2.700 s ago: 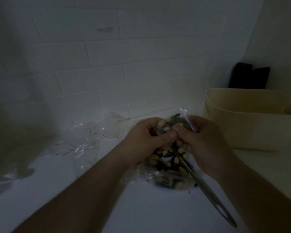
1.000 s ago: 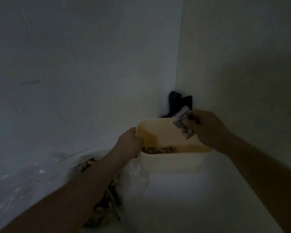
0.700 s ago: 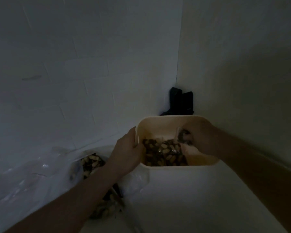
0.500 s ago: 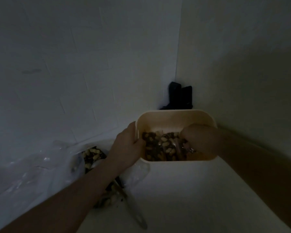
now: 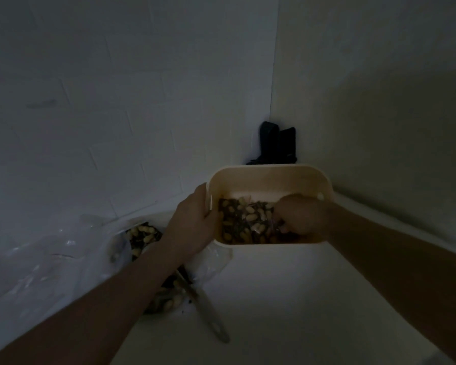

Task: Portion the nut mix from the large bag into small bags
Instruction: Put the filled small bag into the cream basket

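Observation:
A cream plastic tub [image 5: 269,177] stands in the corner of the white counter and holds several small clear bags of nut mix [image 5: 244,219]. My left hand [image 5: 192,222] grips the tub's left rim. My right hand [image 5: 300,216] is down inside the tub, its curled fingers on a filled small bag [image 5: 273,222] among the others. The large clear bag of nut mix [image 5: 142,235] lies open on the counter to the left, partly hidden under my left forearm. A metal scoop [image 5: 208,314] sticks out of it toward me.
Empty clear small bags [image 5: 45,259] lie crumpled at the left. A black object [image 5: 277,143] stands in the wall corner behind the tub. White tiled wall at the back, plain wall on the right. The scene is very dim.
I turned from the large bag to the tub. My right hand carried the filled small bag over the rim and down among the other bags. My left hand took hold of the tub's rim.

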`<state>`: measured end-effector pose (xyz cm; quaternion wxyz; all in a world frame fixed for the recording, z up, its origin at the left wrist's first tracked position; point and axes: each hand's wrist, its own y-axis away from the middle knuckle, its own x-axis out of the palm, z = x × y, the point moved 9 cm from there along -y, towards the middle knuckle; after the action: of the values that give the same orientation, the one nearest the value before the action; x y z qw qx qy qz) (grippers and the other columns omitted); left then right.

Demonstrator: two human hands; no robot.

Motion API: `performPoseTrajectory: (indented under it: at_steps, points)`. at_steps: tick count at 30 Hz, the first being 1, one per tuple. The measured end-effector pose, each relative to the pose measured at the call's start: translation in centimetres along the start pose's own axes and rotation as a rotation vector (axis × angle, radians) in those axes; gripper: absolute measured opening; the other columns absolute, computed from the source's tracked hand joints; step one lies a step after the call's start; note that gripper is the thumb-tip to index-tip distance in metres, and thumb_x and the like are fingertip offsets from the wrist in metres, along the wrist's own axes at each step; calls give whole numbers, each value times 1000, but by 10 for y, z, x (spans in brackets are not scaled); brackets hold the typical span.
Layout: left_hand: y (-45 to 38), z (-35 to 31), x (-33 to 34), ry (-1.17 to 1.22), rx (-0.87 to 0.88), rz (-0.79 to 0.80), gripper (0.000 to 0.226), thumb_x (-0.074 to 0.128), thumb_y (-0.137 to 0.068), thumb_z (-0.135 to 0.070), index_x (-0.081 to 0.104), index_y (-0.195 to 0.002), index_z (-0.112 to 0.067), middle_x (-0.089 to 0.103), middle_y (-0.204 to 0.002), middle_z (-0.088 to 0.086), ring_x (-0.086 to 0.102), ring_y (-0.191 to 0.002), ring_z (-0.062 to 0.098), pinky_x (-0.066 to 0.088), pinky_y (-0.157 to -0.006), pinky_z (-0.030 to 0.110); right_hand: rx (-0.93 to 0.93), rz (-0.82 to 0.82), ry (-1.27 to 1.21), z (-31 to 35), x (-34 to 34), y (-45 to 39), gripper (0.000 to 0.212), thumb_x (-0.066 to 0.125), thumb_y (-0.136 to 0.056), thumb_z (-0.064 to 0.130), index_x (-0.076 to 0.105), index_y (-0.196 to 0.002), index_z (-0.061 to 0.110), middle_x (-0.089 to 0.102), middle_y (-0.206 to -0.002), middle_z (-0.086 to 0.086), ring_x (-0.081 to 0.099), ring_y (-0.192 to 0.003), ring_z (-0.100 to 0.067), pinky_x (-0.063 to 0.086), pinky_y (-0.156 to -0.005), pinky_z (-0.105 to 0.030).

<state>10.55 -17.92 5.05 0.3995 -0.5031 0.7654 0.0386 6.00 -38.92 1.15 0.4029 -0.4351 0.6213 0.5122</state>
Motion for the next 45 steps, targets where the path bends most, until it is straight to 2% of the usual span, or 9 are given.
performPoseTrajectory:
  at_steps: [5,9,17,22,27,29,34,40,45]
  points:
    - [0,-2,0,3,-18,-1,16,50,-101,-15,51,-114,-26,59,-94,-13,58,-81,0,37,-59,14,55,-74,-44,-1,0,-3,20,65,-97,20,76,-112,13,69,-113,-10,67,-96,-25,56,-89,-34]
    - [-4,-5,0,-4,-20,-2,12,51,-101,-16,52,-110,-24,60,-93,-11,58,-82,5,39,-62,22,-18,-253,-83,3,-16,4,22,66,-94,19,60,-115,17,61,-115,-9,61,-98,-25,54,-87,-38]
    - [-2,-3,5,-19,-8,27,20,51,-101,-17,47,-118,-28,57,-94,-18,57,-80,-4,37,-58,10,20,-100,-66,7,4,4,19,60,-99,24,69,-112,13,63,-98,-3,54,-79,-16,44,-76,-29]
    - [-4,2,6,7,-58,11,29,51,-100,-13,48,-123,-29,59,-95,-17,58,-81,-2,39,-59,12,20,-83,-212,-3,-9,17,27,51,-102,15,74,-116,14,70,-114,-8,65,-98,-23,53,-89,-33]
    - [-11,6,8,38,-84,-21,38,50,-98,-13,51,-134,-24,67,-101,-5,63,-83,6,45,-62,21,-14,-435,-555,-7,-55,49,24,54,-105,34,74,-112,24,72,-106,4,64,-94,-11,45,-77,-21]
    - [-15,7,8,78,-104,-43,49,50,-98,-14,44,-145,-26,70,-102,2,64,-82,12,46,-62,26,-115,-546,-682,18,-63,66,21,57,-103,40,74,-102,28,73,-97,9,66,-89,-8,49,-80,-28]
    - [-20,5,3,98,-76,-124,56,51,-104,-23,32,-156,-26,67,-74,2,64,-67,14,47,-59,32,-229,-736,-416,79,-57,65,28,48,-104,49,71,-103,31,61,-85,13,56,-76,-6,47,-66,-30]
    - [8,11,-32,-4,97,-124,44,56,-105,-29,47,-148,-31,68,-113,-10,63,-97,5,49,-82,23,-143,-951,-348,75,-53,43,40,45,-99,46,76,-107,23,69,-84,-3,64,-73,-31,52,-65,-42]
    - [43,58,-72,-277,95,4,20,58,-92,-24,74,-105,-25,68,-96,-4,63,-92,14,50,-82,33,-119,-1144,-297,87,-60,56,27,55,-100,36,74,-109,20,65,-99,-4,58,-89,-32,48,-77,-46]
